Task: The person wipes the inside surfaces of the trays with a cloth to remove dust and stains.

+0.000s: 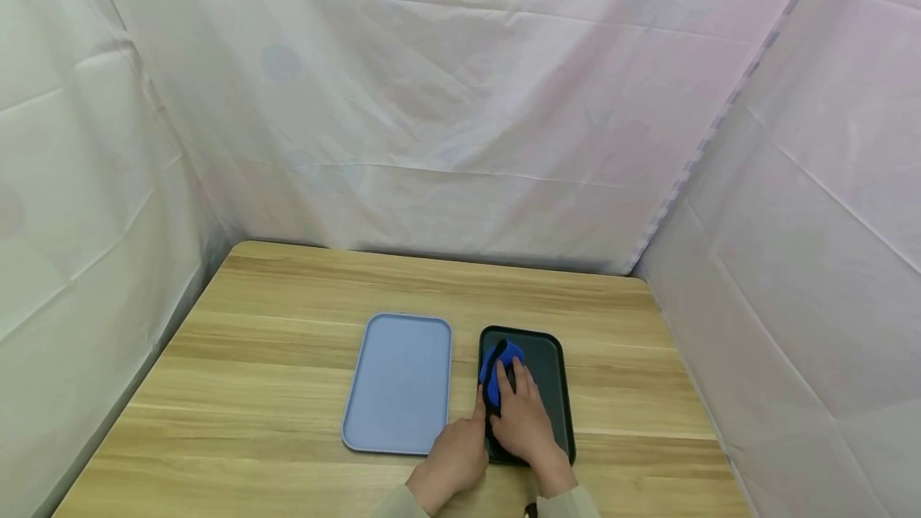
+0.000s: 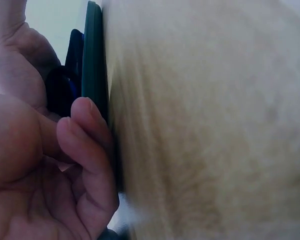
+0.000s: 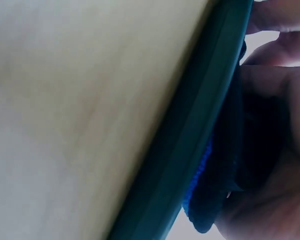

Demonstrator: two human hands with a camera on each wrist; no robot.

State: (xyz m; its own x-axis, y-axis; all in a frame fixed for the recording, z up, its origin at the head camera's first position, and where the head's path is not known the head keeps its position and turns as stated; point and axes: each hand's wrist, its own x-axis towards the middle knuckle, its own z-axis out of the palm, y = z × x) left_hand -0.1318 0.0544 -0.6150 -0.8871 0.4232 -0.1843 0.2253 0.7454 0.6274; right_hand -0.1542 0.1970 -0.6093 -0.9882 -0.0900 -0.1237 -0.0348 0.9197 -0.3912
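Observation:
A blue, fuzzy-looking piece with thick black edging [image 1: 493, 374] lies along the left side of the dark green tray [image 1: 550, 366]. My right hand [image 1: 524, 418] rests over it, its fingers extended onto the blue part and its thumb near the lower black end. From the left, my left hand [image 1: 458, 450] reaches the tray's edge. Its index finger points straight forward against the black edging, while the other fingers [image 2: 92, 155] bend loosely beside the tray's side. In the right wrist view, the black edging [image 3: 217, 170] stands above the tray rim under the palm.
A light blue tray [image 1: 398, 386] lies left of the dark one, close to my left hand. Both trays sit on a wood-grain table [image 1: 237, 374]. White curtains [image 1: 432, 102] hang behind the table and along both sides.

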